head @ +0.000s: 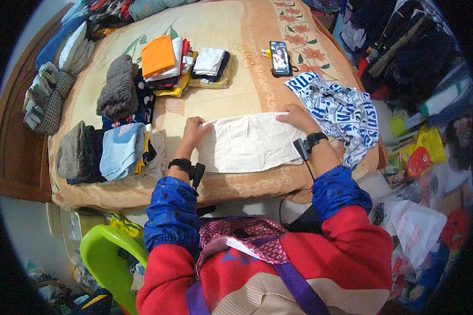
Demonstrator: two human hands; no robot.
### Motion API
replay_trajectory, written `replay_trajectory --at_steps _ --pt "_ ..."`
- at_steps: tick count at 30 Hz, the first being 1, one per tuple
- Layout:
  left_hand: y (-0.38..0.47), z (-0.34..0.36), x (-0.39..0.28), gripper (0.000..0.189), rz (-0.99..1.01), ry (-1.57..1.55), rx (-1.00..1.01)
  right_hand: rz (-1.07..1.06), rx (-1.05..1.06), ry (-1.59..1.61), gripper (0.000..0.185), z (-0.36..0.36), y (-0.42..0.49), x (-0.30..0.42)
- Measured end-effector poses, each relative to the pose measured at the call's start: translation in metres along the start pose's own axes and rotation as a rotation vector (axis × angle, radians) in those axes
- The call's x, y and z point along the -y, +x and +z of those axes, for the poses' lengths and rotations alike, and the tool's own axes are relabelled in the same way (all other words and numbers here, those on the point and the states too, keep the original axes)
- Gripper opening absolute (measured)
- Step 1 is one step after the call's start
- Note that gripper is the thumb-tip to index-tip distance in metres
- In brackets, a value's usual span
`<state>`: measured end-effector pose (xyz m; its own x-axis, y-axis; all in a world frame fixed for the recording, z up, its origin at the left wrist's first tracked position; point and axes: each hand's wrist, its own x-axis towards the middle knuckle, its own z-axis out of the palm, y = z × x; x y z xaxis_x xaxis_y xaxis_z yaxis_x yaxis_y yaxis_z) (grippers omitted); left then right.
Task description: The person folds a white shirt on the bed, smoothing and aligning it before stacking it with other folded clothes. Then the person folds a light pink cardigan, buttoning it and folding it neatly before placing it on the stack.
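A cream cloth garment (252, 143), folded into a long rectangle, lies flat on the near part of the bed in front of me. My left hand (196, 132) grips its far left corner between thumb and fingers. At the far right corner, my right hand (297, 118) pinches the edge with the thumb on top. Just right of that hand lies a crumpled white garment with blue lettering (335, 108). Both wrists wear black straps with small devices.
Folded stacks stand to the left: orange cloth (158, 57), white cloth (209, 61), grey fleece (118, 87), light-blue denim (122, 151). A lit phone (280, 59) stands beyond the lettered garment. A green plastic chair (98, 252) is near left; bags (418, 232) crowd the right. The bedspread (256, 86) is floral.
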<state>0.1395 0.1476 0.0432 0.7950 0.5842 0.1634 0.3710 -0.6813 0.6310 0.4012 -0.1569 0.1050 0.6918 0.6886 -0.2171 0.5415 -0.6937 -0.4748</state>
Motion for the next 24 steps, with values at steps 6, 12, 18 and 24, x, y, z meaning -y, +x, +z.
replay_trajectory --at_steps 6,12,18,24 --pt "-0.011 0.018 0.009 0.014 -0.377 -0.628 0.009 -0.028 -0.015 0.200 0.051 0.012 0.005 -0.034" --pt "-0.008 0.018 0.006 0.011 -0.425 -0.508 -0.075 0.012 -0.137 0.246 0.045 0.024 0.000 -0.047" --pt "-0.027 0.043 -0.060 0.032 0.241 0.087 -0.396 -0.170 -0.693 -0.041 0.029 0.069 -0.018 0.023" --pt "-0.084 0.062 -0.093 0.056 0.207 0.465 0.114 -0.418 -0.406 -0.217 0.054 0.144 -0.053 0.062"
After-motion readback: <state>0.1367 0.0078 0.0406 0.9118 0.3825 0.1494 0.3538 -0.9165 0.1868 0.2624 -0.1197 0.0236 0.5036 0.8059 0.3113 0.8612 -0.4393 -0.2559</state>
